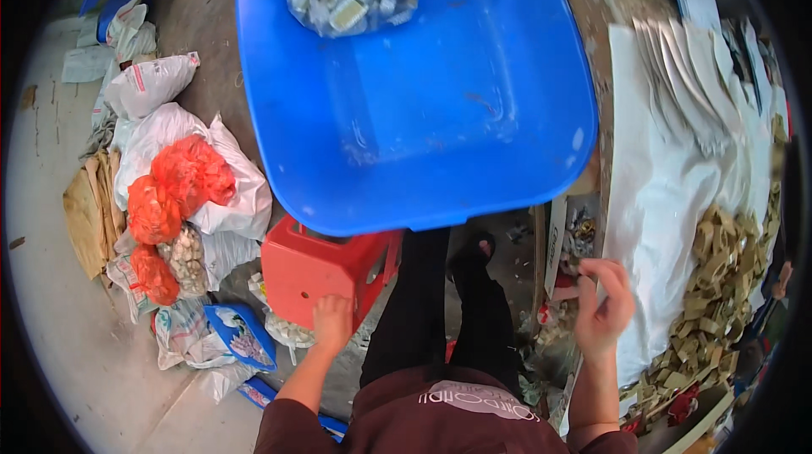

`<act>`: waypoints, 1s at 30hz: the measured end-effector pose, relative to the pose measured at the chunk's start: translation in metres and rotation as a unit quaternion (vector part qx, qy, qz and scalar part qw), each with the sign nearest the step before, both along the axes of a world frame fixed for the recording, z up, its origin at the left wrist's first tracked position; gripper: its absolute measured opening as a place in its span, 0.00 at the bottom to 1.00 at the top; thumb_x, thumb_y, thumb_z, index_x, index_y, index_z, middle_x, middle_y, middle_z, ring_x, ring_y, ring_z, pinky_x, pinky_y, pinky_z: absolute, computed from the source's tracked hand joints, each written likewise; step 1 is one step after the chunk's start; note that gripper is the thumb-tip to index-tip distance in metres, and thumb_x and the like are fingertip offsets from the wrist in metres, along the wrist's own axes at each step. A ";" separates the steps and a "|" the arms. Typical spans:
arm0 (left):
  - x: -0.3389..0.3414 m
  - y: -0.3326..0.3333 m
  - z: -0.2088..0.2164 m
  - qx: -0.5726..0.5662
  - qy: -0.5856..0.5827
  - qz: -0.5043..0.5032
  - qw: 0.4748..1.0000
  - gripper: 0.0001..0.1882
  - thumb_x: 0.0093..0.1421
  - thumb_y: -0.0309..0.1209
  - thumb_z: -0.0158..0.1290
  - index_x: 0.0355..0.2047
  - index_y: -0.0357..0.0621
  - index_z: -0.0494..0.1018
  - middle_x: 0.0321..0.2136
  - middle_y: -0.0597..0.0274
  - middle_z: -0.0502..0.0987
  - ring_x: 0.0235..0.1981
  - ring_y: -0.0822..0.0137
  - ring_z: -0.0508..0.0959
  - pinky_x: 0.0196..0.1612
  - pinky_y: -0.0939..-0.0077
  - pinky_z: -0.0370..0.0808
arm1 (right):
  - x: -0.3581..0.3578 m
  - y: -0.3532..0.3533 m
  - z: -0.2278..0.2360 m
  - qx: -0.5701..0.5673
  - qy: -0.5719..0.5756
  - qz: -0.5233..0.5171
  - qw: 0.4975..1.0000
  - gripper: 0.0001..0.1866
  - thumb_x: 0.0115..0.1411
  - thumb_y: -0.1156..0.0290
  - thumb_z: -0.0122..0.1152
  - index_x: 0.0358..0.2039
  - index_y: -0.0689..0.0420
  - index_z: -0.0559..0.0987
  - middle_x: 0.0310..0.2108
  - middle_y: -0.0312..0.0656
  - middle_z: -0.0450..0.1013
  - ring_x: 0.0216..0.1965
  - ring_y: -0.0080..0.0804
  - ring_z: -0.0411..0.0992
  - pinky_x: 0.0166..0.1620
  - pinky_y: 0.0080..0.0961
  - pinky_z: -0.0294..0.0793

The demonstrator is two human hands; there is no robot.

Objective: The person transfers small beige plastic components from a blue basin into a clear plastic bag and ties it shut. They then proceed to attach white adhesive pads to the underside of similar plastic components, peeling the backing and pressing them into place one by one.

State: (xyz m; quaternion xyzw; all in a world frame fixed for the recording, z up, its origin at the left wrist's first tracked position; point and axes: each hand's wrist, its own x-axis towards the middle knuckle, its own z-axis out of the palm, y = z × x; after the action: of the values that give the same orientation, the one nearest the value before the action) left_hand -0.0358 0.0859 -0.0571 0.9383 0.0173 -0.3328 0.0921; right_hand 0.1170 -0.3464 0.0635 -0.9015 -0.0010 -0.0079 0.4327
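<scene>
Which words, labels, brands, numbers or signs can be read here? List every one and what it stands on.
Dark shirt: large white lettering on the front; wording not copied out.
White sack, upper left: red print, too small to read.
White strip, right of the legs: dark lettering, small and blurred; not copied.

Dressed in a dark maroon top [393, 410] with sleeves [289, 430] ending near the elbows, a pale rounded print [486, 401] bearing lettering, black trousers [408, 310] and dark footwear [461, 256].
</scene>
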 end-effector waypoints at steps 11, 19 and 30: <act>-0.093 0.008 -0.162 0.201 0.280 -0.610 0.714 0.28 0.66 0.39 0.34 0.65 0.44 0.53 0.65 0.50 0.53 0.68 0.50 0.48 0.66 0.48 0.35 | -0.136 -0.109 -0.004 -0.281 -0.073 -0.104 0.951 0.23 0.60 0.71 0.57 0.55 0.55 0.66 0.54 0.55 0.65 0.54 0.49 0.63 0.56 0.45 0.60; -0.099 0.006 -0.175 0.180 0.244 -0.629 0.716 0.25 0.62 0.35 0.43 0.60 0.47 0.62 0.56 0.59 0.67 0.64 0.57 0.56 0.66 0.45 0.35 | -0.188 -0.108 -0.043 -0.349 0.009 -0.106 0.931 0.34 0.49 0.77 0.61 0.58 0.51 0.65 0.62 0.58 0.55 0.61 0.54 0.54 0.61 0.47 0.53; -0.070 -0.063 -0.172 0.146 0.202 -0.538 0.805 0.14 0.58 0.37 0.47 0.43 0.56 0.78 0.53 0.63 0.68 0.61 0.63 0.59 0.67 0.47 0.38 | -0.186 -0.115 -0.038 -0.227 -0.038 -0.091 0.969 0.27 0.43 0.62 0.64 0.46 0.55 0.74 0.57 0.61 0.60 0.58 0.57 0.56 0.57 0.49 0.54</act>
State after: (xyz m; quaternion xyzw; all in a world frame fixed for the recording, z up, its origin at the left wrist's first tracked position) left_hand -0.1061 0.0231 -0.2290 0.7112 -0.4237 -0.5045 -0.2453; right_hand -0.0694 -0.4614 0.0251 -0.9714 0.0633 -0.0808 0.2142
